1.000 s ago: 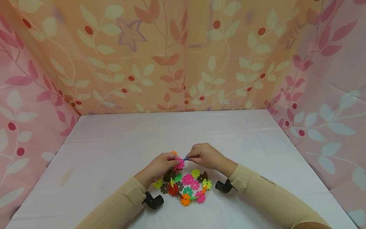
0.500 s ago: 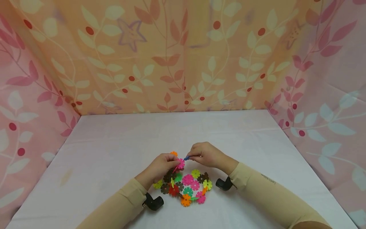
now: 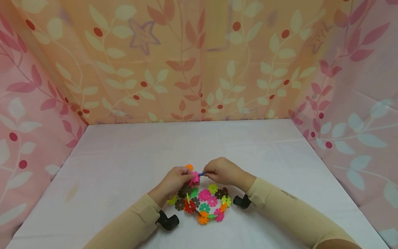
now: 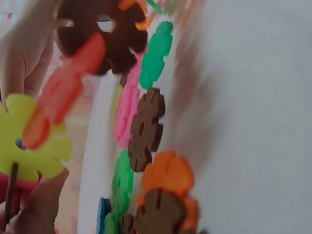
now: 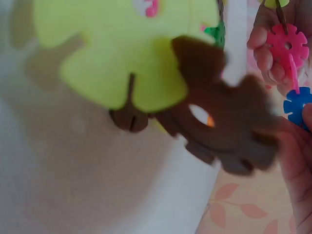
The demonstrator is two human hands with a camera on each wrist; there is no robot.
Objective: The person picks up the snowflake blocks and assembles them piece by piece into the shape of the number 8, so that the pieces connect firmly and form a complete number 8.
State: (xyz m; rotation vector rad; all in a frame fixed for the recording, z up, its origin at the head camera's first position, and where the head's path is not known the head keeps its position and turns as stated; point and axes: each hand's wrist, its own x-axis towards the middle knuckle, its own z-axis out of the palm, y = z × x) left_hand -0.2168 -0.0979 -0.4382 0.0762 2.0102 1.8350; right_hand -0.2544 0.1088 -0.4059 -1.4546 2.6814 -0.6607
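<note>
In the head view my left hand [image 3: 174,181] pinches a pink flower-shaped linking disc [image 3: 195,177] in front of the pile. My right hand [image 3: 222,171] pinches a blue linking disc [image 3: 201,174] against it from the right. The right wrist view shows a pink disc [image 5: 287,45] in the left fingers, with a second pink disc [image 5: 293,75] edge-on below, meeting the blue disc [image 5: 296,103]. Near the left hand, a yellow disc [image 4: 53,139], a red one [image 4: 66,90] and a brown one [image 4: 129,24] are linked together.
Several linked discs curve across the white table [image 3: 130,148], among them a red [image 3: 189,206], an orange [image 3: 203,218] and a teal one [image 3: 204,207]. An orange disc [image 3: 189,167] shows behind the left hand. Black wrist cameras hang below both forearms. Patterned curtains enclose the table.
My right hand first rises slightly, then dips and turns, bringing the blue disc closer to the pink one. My left hand stays almost still, and the discs on the table barely shift.
</note>
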